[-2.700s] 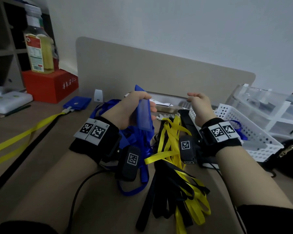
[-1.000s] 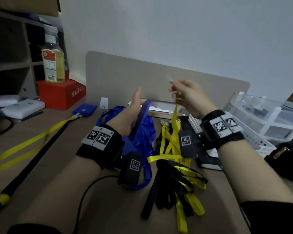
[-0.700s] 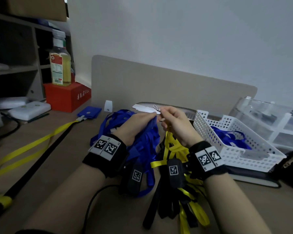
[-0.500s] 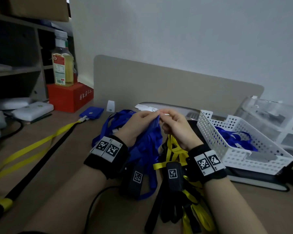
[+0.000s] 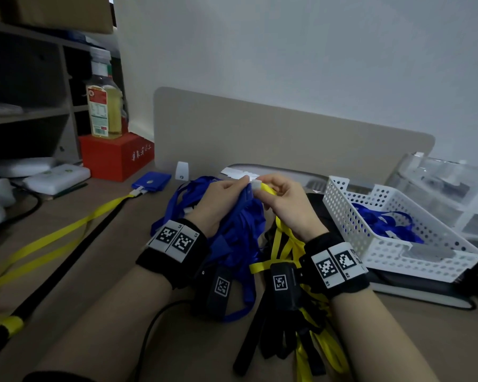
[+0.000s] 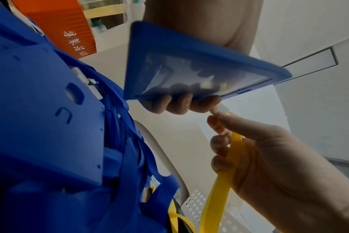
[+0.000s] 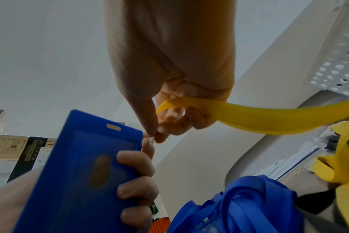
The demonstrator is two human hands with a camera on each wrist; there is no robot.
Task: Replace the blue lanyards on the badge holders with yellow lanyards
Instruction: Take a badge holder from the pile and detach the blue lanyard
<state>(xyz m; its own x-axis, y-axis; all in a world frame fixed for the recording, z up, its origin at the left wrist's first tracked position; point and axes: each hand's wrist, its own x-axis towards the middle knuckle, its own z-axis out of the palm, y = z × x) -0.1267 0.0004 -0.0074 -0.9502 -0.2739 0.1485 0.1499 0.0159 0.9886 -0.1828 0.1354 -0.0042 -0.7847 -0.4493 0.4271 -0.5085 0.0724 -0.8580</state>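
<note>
Above desk, hands (image 5: 223,201) fingertip-to-fingertip, curled.

A plain pale wall (image 5: 315,51) rises behind a beige divider panel (image 5: 273,139) standing along the far edge of the brown desk (image 5: 116,260). Dark shelving (image 5: 25,92) stands at the desk's left end. The light is dim and even.

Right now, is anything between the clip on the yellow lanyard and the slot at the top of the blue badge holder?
Nothing visible does. The right hand pinches the clip of the yellow lanyard beside the badge holder, which the left hand grips. The slot is open and uncovered, a short way from the clip.
</note>
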